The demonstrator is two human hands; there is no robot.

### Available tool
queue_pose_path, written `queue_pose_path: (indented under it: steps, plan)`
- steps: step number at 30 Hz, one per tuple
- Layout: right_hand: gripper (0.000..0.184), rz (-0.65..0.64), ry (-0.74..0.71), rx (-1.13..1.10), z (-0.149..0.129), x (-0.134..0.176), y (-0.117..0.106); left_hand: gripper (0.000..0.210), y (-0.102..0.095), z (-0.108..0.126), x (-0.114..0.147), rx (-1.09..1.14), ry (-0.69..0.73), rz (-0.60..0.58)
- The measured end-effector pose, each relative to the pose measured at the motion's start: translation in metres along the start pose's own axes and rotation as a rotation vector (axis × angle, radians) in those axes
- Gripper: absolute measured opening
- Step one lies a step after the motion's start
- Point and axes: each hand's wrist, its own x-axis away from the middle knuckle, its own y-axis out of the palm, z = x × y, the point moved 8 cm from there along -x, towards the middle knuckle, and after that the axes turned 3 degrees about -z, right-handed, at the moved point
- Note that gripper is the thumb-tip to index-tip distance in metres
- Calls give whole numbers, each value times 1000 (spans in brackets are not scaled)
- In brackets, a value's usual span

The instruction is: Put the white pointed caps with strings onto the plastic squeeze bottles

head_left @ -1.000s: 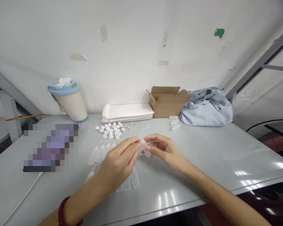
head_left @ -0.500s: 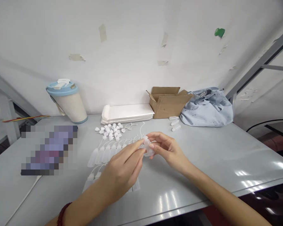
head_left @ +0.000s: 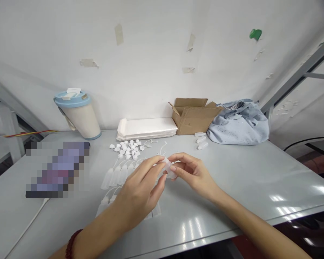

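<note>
The right hand (head_left: 193, 174) is closed on a small, translucent whitish plastic piece (head_left: 169, 167), which sits between its thumb and fingers, at the fingertips and to the left of the palm. The left hand (head_left: 143, 189) reaches the same piece from the other side, its index and middle fingertips at the upper end and its thumb spread lower down; whether it pinches the piece cannot be told. Left of the left hand and partly behind its fingers lies a row of flat, translucent plastic tubes with thin, curved white tails (head_left: 118, 176), and more tubes of this kind (head_left: 104, 205) lie beside the left wrist, partly hidden by the forearm. Beyond the left hand's fingertips, a little to the left, is a loose heap of small, rounded white plastic caps (head_left: 128, 148). Beyond the right hand lie three small, clear, elongated plastic pieces (head_left: 201, 140), near an open brown cardboard box (head_left: 196, 120). Beyond both hands, behind the heap, is a stack of flat white packets (head_left: 148, 128). Both hands are above a smooth grey tabletop (head_left: 245, 176).
</note>
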Motion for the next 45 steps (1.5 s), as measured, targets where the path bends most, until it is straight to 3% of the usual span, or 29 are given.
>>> queue_pose_path:
  steps: [7, 14, 23, 27, 30, 36, 45]
  plan:
    - [21, -10, 109, -37, 5, 2, 6, 34, 8, 3, 1, -9, 35, -88]
    - [23, -55, 185, -35, 16, 3, 8, 34, 16, 9, 0, -88, 72, -267]
    - [16, -415, 339, 221, 21, 13, 14, 27, 35, 16, 16, 90, -94, -561]
    - [16, -588, 339, 333, 20, 18, 23, 22, 44, 20, 22, 25, -97, -673]
    - [15, -634, 323, 412, 23, 19, 28, 19, 52, 18, 28, -55, -98, -759]
    - [15, -631, 307, 460, 26, 17, 33, 17, 54, 10, 32, -186, -88, -784]
    - [15, -565, 289, 394, 25, 15, 33, 19, 55, 7, 33, -213, -59, -773]
